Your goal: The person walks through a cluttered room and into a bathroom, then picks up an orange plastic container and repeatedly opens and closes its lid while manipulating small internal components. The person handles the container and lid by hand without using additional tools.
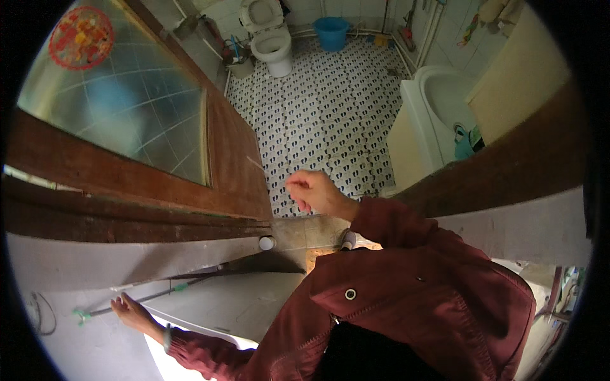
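My right hand [318, 193] is in front of me over the bathroom doorway, its fingers loosely curled with a gap between them. Nothing shows in it. Off to the lower left, my left hand [135, 315] has its fingers partly stretched out and apart, and appears empty. It overlaps a thin grey rod with green fittings [152, 294] that runs along a pale surface; whether they touch I cannot tell. Left of my right hand stands a brown wooden door [235, 146] with a glass pane, swung inward.
A floor patterned with footprints [330, 114] lies ahead. Further in are a white toilet [273, 51] with its lid up, a bin [241, 67] and a blue basin [332, 35]. On the right is a white sink [422, 120]. A white cylindrical object [267, 242] is near the threshold.
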`<state>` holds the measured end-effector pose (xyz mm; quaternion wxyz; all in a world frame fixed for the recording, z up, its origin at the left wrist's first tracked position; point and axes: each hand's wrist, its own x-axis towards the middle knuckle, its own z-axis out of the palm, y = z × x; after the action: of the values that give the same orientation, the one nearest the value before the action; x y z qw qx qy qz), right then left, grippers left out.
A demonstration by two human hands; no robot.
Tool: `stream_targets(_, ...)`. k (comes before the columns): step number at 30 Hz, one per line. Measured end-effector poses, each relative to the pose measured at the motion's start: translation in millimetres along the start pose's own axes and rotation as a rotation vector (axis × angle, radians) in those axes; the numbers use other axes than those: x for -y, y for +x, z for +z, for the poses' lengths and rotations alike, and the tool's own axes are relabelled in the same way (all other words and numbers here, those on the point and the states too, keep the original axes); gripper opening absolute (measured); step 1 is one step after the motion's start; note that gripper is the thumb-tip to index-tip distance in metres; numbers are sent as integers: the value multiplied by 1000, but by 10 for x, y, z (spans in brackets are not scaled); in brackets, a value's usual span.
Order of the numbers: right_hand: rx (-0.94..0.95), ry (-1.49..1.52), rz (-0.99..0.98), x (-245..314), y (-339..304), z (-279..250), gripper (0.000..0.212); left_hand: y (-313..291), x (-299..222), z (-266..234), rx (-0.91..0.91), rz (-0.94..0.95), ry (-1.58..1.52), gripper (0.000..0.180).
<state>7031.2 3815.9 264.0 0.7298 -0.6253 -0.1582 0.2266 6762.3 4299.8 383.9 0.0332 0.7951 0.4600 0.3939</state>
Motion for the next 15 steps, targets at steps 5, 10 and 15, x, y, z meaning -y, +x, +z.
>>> stream_targets(5, -41, 68, -51, 343, 649, -230, 20, -1070, -2098, 323, 514, 103, -768, 33)
stream_targets(10, 97, -19, -57, 543, 882, -276, 17, -1718, -3549, 1286, 1185, -314, -1347, 37)
stream_targets(15, 7, -106, -128, 522, 1228, -585, 17, -1636, -4315, 2023, 1358, -385, -1488, 21)
